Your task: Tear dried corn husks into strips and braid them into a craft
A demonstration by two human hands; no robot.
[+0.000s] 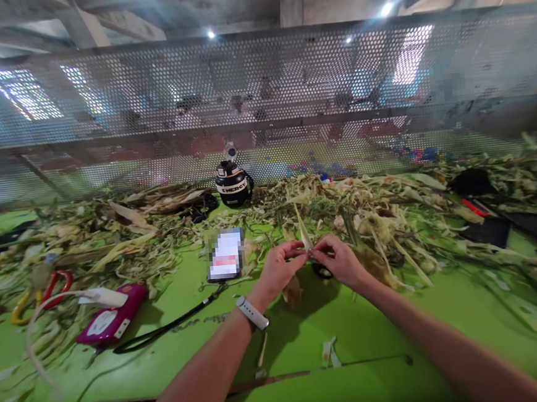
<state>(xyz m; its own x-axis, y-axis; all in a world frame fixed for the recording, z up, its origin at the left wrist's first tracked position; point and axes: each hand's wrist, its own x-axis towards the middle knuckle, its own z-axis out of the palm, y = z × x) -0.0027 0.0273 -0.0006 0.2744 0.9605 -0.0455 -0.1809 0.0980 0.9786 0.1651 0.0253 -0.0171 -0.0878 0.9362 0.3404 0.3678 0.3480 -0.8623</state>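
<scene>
In the head view a pale, pointed strip of corn husk stands upright over the green table. My left hand, with a white watch band on its wrist, pinches the strip's lower end from the left. From the right, my right hand pinches the same end between thumb and forefinger, the fingertips of both hands almost touching. Beneath my right hand lies a small dark round object, partly covered. A dry brownish husk piece is just below my left hand.
A phone with a strap lies left of my hands. Further left are a magenta power bank and red-and-yellow-handled scissors. Heaped husk scraps and a black jug stand before a perforated metal screen, with people beyond.
</scene>
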